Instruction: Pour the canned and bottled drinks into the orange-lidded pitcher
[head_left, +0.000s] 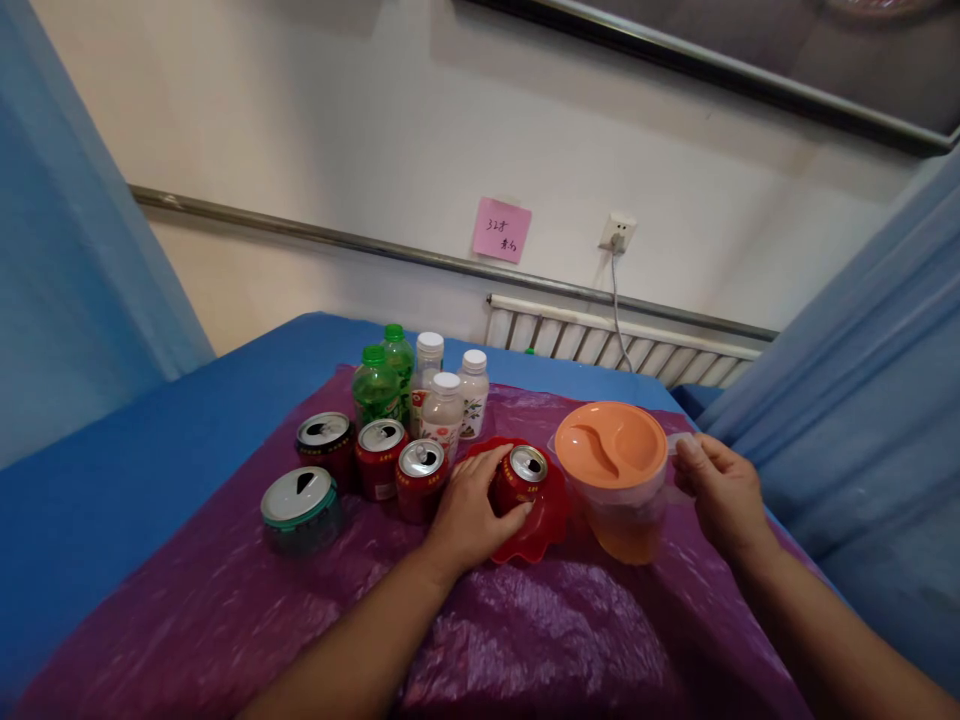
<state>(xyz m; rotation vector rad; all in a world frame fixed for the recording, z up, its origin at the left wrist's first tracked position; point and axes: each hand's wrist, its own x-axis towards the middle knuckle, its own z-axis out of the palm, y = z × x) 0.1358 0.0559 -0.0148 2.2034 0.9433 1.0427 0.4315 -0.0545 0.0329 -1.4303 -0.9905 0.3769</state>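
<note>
My left hand [469,515] is wrapped round a red drink can [517,482] whose top is opened. The can stands upright in a red wavy-edged dish [544,525]. To the right, my right hand [720,490] grips the handle of a clear pitcher [626,525]. An orange lid [611,445] covers the pitcher, and amber liquid shows low inside it. Just left of my left hand stands another red can [420,485] with an opened top. I cannot tell whether the pitcher touches the table.
More red cans [381,465], a clear can with a teal rim [301,510], green bottles [376,390] and white-capped bottles [472,395] stand to the left on a purple plastic sheet [225,610]. Behind are a radiator [555,330] and a plugged-in cable [616,300]. Blue curtains hang at both sides.
</note>
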